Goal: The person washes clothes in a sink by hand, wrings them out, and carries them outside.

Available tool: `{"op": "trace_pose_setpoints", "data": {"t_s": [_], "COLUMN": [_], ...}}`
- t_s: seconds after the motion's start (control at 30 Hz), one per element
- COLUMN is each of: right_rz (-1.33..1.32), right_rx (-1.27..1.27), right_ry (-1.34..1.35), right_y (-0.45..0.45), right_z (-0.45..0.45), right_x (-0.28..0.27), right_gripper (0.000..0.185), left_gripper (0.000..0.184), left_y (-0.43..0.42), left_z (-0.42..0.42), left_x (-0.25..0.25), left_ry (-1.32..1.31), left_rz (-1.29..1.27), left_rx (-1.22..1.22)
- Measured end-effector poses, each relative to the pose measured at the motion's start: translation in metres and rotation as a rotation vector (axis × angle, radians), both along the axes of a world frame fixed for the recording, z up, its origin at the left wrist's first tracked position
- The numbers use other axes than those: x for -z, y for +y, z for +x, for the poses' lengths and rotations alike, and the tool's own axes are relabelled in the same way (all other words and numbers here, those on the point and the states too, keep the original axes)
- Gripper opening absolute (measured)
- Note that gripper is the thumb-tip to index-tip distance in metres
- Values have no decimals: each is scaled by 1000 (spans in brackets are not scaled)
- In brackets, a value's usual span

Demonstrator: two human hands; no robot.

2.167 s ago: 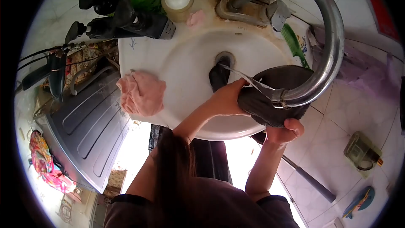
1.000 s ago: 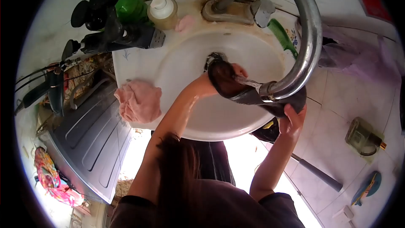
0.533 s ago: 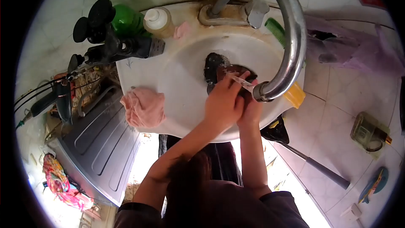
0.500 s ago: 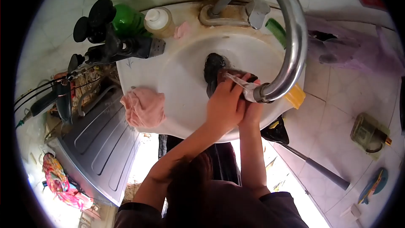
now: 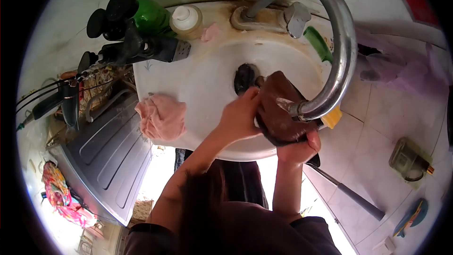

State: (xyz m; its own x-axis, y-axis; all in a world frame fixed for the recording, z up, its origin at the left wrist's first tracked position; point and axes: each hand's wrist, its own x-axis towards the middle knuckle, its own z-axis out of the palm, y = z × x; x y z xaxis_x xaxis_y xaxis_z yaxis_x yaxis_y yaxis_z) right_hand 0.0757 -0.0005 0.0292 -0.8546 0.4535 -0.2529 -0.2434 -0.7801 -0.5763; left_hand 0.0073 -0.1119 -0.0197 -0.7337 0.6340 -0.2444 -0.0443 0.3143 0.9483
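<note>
Hands are both gripping one thing: left hand (image 5: pixel 239 114) is pinching its left edge and right hand (image 5: pixel 301 149) is cupping its near edge, thumb on top. It's a floppy brown fabric piece with a dark edge (image 5: pixel 279 95), tilting right under the mouth of the curved chrome faucet (image 5: pixel 350 42). Clear running water (image 5: pixel 285 103) is hitting it, so I'd call the wetting under way, not finished; can't tell if it's clean. Left forearm is slanting in, right forearm is standing steeper, just below the faucet's mouth. Left of that mouth, a shiny black lump (image 5: pixel 245 80) is lying by the drain, seemingly not being handled. Farther left of the faucet, a crumpled pink cloth (image 5: pixel 162 117) is sitting on the white ceramic sink (image 5: pixel 207 78).
</note>
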Motion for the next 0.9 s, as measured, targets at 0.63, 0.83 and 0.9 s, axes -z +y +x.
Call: {"op": "trace_pose_setpoints", "data": {"t_s": [0.63,0.83,0.9], "right_rz": [-725,-923,-1054], "right_rx": [-349,-617,-468], "right_ry": [-484,-301,-290], "right_y": [12,13,9], "right_z": [-14,-20,-11], "right_x": [46,91,89], "right_gripper": [48,65,67], "left_gripper": [36,33,33], "left_y": [14,7,2], "left_z": [14,38,47], "left_x": [-14,-10,-13], "left_ry": [646,762,768], "left_rz": [-254,95,116], "left_rx": [-76,51,93]}}
